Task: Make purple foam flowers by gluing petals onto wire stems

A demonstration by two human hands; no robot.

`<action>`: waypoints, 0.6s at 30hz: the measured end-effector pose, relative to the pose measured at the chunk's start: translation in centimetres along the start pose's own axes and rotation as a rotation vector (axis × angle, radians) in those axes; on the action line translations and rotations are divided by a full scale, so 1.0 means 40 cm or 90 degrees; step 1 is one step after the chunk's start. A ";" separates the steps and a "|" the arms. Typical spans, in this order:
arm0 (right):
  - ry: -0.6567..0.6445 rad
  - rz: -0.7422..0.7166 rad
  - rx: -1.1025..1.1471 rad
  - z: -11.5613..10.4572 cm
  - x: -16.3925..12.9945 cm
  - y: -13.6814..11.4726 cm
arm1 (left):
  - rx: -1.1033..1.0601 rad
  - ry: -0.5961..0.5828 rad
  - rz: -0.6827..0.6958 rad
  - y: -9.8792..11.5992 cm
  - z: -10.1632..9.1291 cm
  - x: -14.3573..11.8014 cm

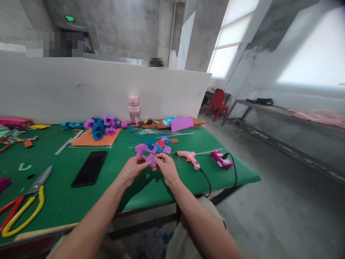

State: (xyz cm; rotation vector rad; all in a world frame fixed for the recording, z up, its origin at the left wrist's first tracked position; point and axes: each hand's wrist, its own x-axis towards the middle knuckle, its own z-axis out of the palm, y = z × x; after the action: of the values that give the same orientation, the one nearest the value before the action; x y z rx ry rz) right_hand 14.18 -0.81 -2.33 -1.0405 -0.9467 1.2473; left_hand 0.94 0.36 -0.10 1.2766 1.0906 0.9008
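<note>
My left hand (133,169) is closed around the base of a small purple crepe-paper flower (140,149), which sticks up above its fingers. Between my two hands is a flat purple paper petal (151,159). My right hand (166,166) pinches this petal at its right side, and my left thumb tip reaches its left edge. Just beyond my hands lie cut paper petals (166,149) in purple, blue and red. A pink hot glue gun (190,157) rests on the table to the right of my right hand, nozzle pointing left.
On the green table (115,190) are a black phone (90,168), large scissors (37,190), finished paper flowers (99,127), metal wires (156,131), and a pink bottle (134,111). A purple power socket (221,159) with a black cable sits right. A white partition (107,86) stands behind.
</note>
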 end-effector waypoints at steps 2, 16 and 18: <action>-0.005 -0.002 0.000 -0.003 -0.019 0.000 | -0.037 0.030 0.016 -0.006 0.005 0.002; 0.106 0.039 -0.898 -0.428 0.028 -0.125 | 0.381 -0.104 0.043 -0.009 -0.043 0.015; 0.043 0.061 -0.897 -0.430 0.047 -0.123 | 0.447 -0.078 0.045 -0.027 -0.045 0.027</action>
State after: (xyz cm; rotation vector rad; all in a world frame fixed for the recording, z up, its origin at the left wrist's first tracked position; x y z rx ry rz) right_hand 32.16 -0.64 -2.23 -2.1748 -1.7773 0.4493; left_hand -0.57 1.79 -1.26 1.9245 1.3235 0.4820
